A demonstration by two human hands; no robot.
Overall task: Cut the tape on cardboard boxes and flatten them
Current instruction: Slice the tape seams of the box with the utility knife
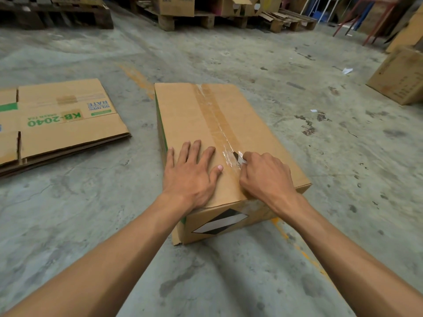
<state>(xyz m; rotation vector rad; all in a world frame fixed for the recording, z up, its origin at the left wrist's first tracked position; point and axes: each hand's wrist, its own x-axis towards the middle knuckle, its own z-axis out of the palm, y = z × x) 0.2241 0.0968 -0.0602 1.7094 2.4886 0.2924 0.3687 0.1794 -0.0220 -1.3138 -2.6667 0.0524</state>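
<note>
A closed brown cardboard box point(183, 115) stands on the concrete floor in front of me. A strip of clear tape point(215, 117) runs along its top seam from the far edge toward me. My left hand point(192, 172) lies flat on the box top, left of the seam, fingers spread. My right hand point(265, 175) grips a small cutter, and its dark blade point(237, 156) sticks into the tape near the box's near end. The tape around the blade is wrinkled and lifted.
A stack of flattened boxes point(64, 126) printed "KB-2040" lies on the floor to the left. Another closed box point(400, 76) sits at the far right. Wooden pallets point(206, 19) with cartons line the back, and red metal legs point(375, 21) stand at the back right.
</note>
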